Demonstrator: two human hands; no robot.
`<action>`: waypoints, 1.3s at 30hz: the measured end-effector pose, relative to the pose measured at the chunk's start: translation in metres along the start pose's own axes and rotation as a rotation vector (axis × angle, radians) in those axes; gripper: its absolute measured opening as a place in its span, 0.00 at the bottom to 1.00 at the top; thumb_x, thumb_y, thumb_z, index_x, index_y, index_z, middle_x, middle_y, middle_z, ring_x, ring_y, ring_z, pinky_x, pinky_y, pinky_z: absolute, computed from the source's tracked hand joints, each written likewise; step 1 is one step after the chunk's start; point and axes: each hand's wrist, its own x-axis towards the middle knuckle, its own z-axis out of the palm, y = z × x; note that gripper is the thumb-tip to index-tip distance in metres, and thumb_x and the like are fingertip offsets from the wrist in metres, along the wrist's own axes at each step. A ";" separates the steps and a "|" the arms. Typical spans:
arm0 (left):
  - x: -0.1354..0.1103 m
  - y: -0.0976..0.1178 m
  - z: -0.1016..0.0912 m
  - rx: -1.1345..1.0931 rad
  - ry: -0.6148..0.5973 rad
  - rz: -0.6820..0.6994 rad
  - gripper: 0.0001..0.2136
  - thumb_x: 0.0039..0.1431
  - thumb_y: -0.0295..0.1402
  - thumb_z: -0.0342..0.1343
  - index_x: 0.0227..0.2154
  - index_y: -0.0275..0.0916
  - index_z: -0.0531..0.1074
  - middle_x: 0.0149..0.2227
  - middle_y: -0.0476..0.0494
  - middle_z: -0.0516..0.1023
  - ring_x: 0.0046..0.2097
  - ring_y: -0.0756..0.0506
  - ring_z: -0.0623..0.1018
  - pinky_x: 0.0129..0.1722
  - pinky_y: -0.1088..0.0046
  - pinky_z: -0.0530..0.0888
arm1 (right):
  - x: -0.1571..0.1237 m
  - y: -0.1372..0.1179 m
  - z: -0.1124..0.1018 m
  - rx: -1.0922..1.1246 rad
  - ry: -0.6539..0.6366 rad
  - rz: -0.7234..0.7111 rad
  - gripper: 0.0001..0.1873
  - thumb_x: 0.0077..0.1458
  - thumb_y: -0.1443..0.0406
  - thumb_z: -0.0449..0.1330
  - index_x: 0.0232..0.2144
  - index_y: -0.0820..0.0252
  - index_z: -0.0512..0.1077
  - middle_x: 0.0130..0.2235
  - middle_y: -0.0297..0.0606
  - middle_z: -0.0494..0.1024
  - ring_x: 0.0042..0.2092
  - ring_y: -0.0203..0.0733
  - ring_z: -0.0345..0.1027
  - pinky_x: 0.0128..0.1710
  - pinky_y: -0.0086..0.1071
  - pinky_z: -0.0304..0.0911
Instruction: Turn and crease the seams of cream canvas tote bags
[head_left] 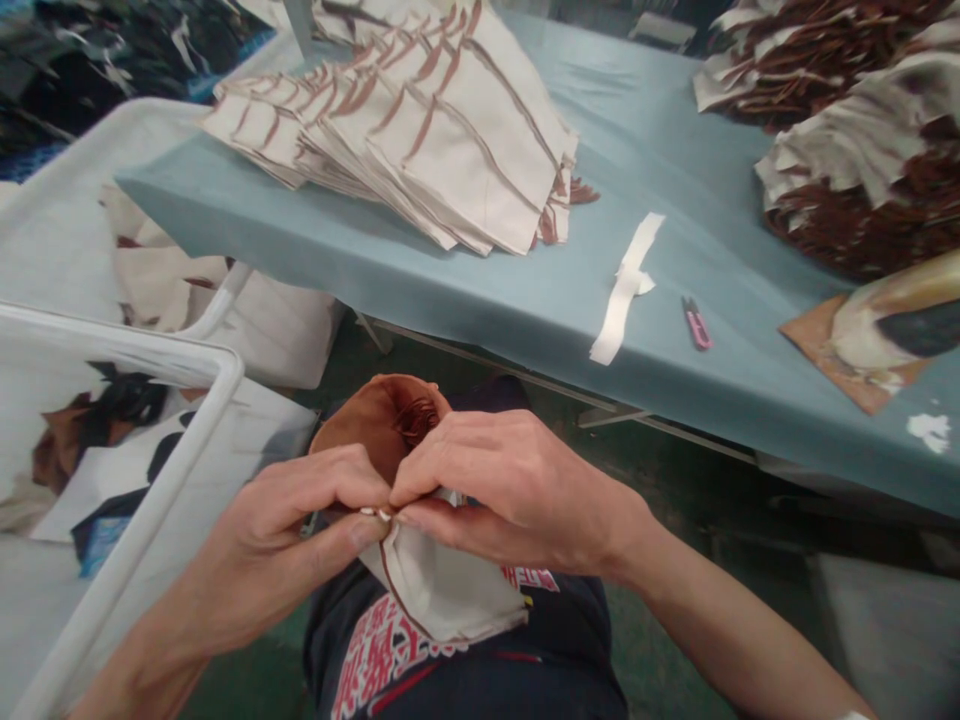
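Since left hand (300, 535) and right hand (517, 490) are both clamped by fingertips on the edge of the cream piece (457, 590), apparently for fine control, it hangs at six o'clock; stacked pieces (457, 130) on the counter (525, 315) fan near eleven, presumably for separate lifting.

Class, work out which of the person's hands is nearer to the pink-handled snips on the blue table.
Right. The right hand pinches pale fabric below and left of the pink-handled snips in the picture; the left hand is farther left.
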 end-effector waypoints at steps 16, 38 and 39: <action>0.001 -0.004 0.007 -0.057 -0.030 -0.256 0.13 0.68 0.31 0.60 0.27 0.38 0.83 0.24 0.49 0.81 0.26 0.49 0.78 0.27 0.78 0.73 | -0.005 -0.008 0.008 -0.230 0.004 0.066 0.14 0.71 0.71 0.55 0.36 0.59 0.79 0.35 0.38 0.88 0.37 0.40 0.82 0.43 0.33 0.74; 0.000 -0.001 0.008 -0.083 -0.002 -0.177 0.10 0.65 0.26 0.60 0.27 0.38 0.81 0.23 0.52 0.80 0.24 0.51 0.78 0.26 0.81 0.74 | -0.004 0.004 -0.002 0.075 -0.154 0.177 0.05 0.68 0.64 0.59 0.40 0.57 0.75 0.38 0.38 0.86 0.39 0.41 0.78 0.44 0.35 0.69; 0.000 0.000 0.009 -0.049 0.009 -0.160 0.10 0.65 0.25 0.59 0.27 0.39 0.80 0.23 0.52 0.79 0.24 0.51 0.78 0.26 0.81 0.73 | -0.005 0.005 0.000 0.057 -0.150 0.165 0.07 0.69 0.65 0.58 0.39 0.58 0.76 0.37 0.38 0.86 0.38 0.41 0.78 0.43 0.35 0.68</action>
